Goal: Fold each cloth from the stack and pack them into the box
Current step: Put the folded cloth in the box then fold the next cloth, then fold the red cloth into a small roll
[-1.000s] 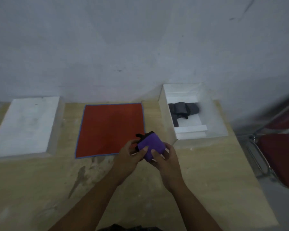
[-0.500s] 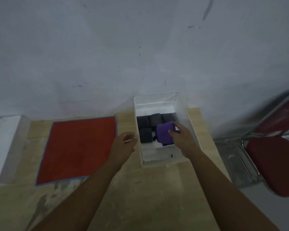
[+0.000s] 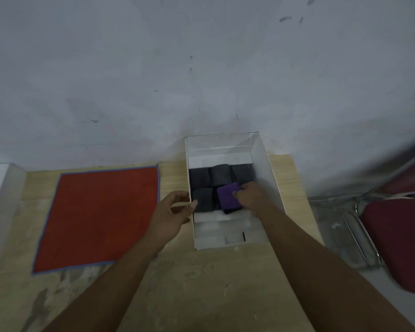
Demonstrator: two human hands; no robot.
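The folded purple cloth [image 3: 228, 195] is sitting in the white box [image 3: 272, 188] at the bench's far right corner, in the near row just beside a dark folded cloth [image 3: 203, 199], with three more dark bundles [image 3: 219, 174] lining the row behind. The right hand [image 3: 249, 196] is pinching the purple cloth at its right edge, seating it. The left hand [image 3: 171, 215] is hovering spread and empty, touching or nearly touching the box's left wall. Packing is the step in hand. Next, I judge, comes letting go and reaching for the red cloth [image 3: 101, 216] lying flat toward the bench's far left, to fold.
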